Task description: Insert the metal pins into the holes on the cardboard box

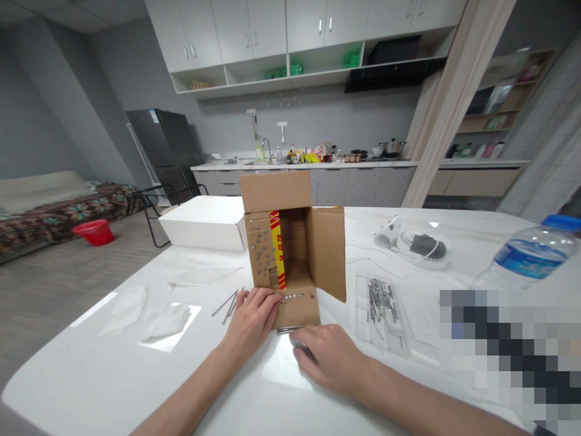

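Head view: glossy white table [91, 375] with an open brown cardboard box [297, 248] standing on it

The box is upright near the middle of the table, its opening facing the wearer. One flap rises at the top, another swings out to the right, and a front flap [299, 312] lies down toward the wearer. Its left panel has a yellow-and-red printed strip [277, 251] and a scatter of round grey spots; a row of similar spots crosses the front flap.

Left of it, just beside, lies a closed white rectangular box [204, 221]. Far right is a clear plastic bottle with a blue cap and label [529, 257]. Nearer stands a shallow clear plastic tray [365, 333] with many slim silver nails [376, 297] inside.

The left hand [256, 312], fingers loosely bent, rests over the front flap's left edge; whether anything is under the fingers cannot be told. The right hand [327, 357] is half curled, thumb apart from the fingers, its fingertips against a few silver nails [288, 330] along the flap's near edge; whether it grips them is unclear. More loose nails [230, 306] lie beside the left hand.
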The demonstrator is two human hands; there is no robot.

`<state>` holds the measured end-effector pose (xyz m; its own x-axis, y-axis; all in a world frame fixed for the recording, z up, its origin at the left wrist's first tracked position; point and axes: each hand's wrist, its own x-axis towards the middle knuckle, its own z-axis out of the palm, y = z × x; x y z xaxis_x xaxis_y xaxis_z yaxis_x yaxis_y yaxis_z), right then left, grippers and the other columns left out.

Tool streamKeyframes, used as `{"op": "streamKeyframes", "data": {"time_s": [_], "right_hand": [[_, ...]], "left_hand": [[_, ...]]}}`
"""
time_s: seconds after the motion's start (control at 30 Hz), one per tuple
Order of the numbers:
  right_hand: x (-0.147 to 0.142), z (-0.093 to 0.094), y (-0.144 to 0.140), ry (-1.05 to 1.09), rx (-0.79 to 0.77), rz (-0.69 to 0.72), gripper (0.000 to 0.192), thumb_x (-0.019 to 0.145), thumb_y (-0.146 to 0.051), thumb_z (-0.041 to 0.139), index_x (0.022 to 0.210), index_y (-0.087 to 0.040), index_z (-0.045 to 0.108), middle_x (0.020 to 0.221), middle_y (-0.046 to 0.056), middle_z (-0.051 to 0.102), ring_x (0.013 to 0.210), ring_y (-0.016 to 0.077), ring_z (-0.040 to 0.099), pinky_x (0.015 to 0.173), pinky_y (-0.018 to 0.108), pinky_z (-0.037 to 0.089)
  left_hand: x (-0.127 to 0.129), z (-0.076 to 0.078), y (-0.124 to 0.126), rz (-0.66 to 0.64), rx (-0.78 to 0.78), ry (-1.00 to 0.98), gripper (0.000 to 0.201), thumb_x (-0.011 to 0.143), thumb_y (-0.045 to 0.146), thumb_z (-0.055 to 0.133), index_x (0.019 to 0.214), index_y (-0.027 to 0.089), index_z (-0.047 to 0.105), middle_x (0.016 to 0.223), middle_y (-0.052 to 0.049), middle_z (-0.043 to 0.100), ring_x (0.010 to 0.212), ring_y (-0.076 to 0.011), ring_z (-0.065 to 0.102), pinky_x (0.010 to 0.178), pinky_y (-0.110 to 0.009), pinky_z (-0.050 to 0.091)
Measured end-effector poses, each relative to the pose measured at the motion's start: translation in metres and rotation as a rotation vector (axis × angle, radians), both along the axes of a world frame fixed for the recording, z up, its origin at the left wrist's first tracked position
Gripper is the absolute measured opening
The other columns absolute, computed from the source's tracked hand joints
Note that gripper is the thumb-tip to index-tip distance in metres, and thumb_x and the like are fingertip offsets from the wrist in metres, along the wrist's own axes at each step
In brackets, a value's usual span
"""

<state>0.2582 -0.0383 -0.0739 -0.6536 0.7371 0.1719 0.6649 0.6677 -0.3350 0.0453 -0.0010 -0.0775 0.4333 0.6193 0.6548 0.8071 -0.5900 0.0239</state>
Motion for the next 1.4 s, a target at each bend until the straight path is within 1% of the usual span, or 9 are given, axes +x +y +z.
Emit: {"op": "streamKeyframes", "data": {"time_s": [0.3, 0.43, 0.57, 0.77, 0.87, 1.07, 1.23, 1.4], "right_hand": [[0.0, -0.001, 0.0, -0.001, 0.009, -0.006, 0.02, 0.091, -0.024, 0.047, 0.101, -0.021, 0.064, 0.085, 0.001, 0.07, 0.075, 0.0158, 0.064, 0.065, 0.027, 0.037], [0.0, -0.002, 0.0, 0.011, 0.015, -0.011, 0.023, 0.092, -0.025, 0.046, 0.105, -0.022, 0.064, 0.087, 0.001, 0.07, 0.075, 0.016, 0.064, 0.065, 0.027, 0.038], [0.001, -0.004, 0.001, 0.02, 0.011, -0.011, 0.024, 0.092, -0.025, 0.046, 0.107, -0.022, 0.065, 0.089, 0.002, 0.071, 0.078, 0.0162, 0.064, 0.067, 0.027, 0.039], [0.0, -0.003, 0.0, 0.024, 0.006, -0.014, 0.025, 0.092, -0.026, 0.046, 0.107, -0.022, 0.065, 0.09, 0.002, 0.071, 0.077, 0.0164, 0.064, 0.067, 0.027, 0.039], [0.0, -0.002, 0.0, 0.02, -0.002, -0.014, 0.024, 0.091, -0.025, 0.046, 0.106, -0.021, 0.065, 0.09, 0.003, 0.071, 0.079, 0.0169, 0.065, 0.068, 0.027, 0.04], [0.0, -0.001, 0.0, 0.008, -0.009, -0.008, 0.025, 0.092, -0.024, 0.046, 0.108, -0.021, 0.065, 0.091, 0.003, 0.071, 0.08, 0.0175, 0.065, 0.069, 0.027, 0.041], [0.0, 0.0, 0.0, 0.009, -0.009, -0.005, 0.025, 0.092, -0.024, 0.046, 0.108, -0.021, 0.064, 0.092, 0.003, 0.071, 0.081, 0.0177, 0.065, 0.069, 0.027, 0.04], [0.0, -0.003, 0.001, 0.013, -0.002, -0.008, 0.025, 0.092, -0.025, 0.046, 0.108, -0.021, 0.064, 0.09, 0.003, 0.071, 0.08, 0.0176, 0.065, 0.069, 0.027, 0.039]], "left_hand": [[0.002, 0.007, -0.004, -0.014, 0.02, -0.048, 0.018, 0.098, 0.018, 0.046, 0.096, 0.021, 0.064, 0.093, -0.002, 0.071, 0.087, -0.0158, 0.062, 0.084, -0.035, 0.034], [0.001, 0.011, -0.006, -0.038, 0.05, -0.096, 0.014, 0.096, 0.018, 0.049, 0.096, 0.02, 0.063, 0.092, -0.002, 0.071, 0.087, -0.0158, 0.063, 0.084, -0.035, 0.036], [0.0, 0.013, -0.009, -0.107, 0.102, -0.135, 0.01, 0.093, 0.014, 0.054, 0.097, 0.02, 0.061, 0.09, -0.001, 0.071, 0.083, -0.0147, 0.063, 0.084, -0.034, 0.037], [0.002, 0.015, -0.013, -0.218, 0.135, -0.15, 0.013, 0.09, 0.01, 0.055, 0.098, 0.02, 0.058, 0.087, -0.001, 0.072, 0.079, -0.0133, 0.064, 0.081, -0.033, 0.038], [0.004, 0.016, -0.013, -0.224, 0.114, -0.112, 0.012, 0.09, 0.011, 0.053, 0.096, 0.02, 0.059, 0.087, -0.001, 0.072, 0.078, -0.0132, 0.063, 0.079, -0.032, 0.038], [0.005, 0.011, -0.01, -0.205, 0.014, -0.039, 0.014, 0.094, 0.016, 0.048, 0.091, 0.02, 0.061, 0.085, -0.002, 0.071, 0.077, -0.014, 0.061, 0.076, -0.032, 0.037], [0.006, 0.009, -0.009, -0.203, -0.022, -0.007, 0.012, 0.093, 0.017, 0.05, 0.088, 0.02, 0.061, 0.082, 0.0, 0.068, 0.078, -0.0145, 0.059, 0.076, -0.033, 0.035], [0.005, 0.007, -0.009, -0.21, -0.093, 0.046, 0.011, 0.091, 0.017, 0.051, 0.085, 0.021, 0.06, 0.079, 0.0, 0.066, 0.079, -0.0162, 0.058, 0.078, -0.035, 0.034]]}}
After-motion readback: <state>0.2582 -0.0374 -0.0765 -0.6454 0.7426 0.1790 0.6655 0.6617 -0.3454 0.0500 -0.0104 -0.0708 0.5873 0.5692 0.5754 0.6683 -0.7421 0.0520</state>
